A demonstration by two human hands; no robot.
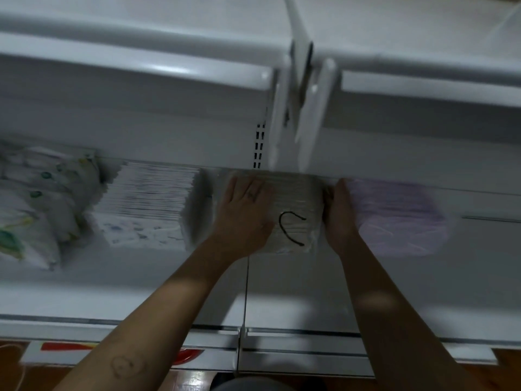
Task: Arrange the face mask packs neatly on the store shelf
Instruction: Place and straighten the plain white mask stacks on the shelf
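Note:
A clear-wrapped pack of grey-white face masks [296, 213], with a black ear loop showing on top, lies on the white shelf [282, 277] against the back wall. My left hand [245, 215] lies flat on its left part, fingers straight. My right hand [341, 215] presses edge-on against the pack's right side. A purple mask pack [400, 218] lies right beside my right hand. A white printed mask pack [149, 207] sits left of my left hand.
Patterned white packs with green and yellow spots [36, 204] lie at the far left. An upper shelf [141, 69] overhangs, with white brackets [304, 108] and a slotted upright above the middle pack. The shelf front edge [282, 334] runs below my forearms.

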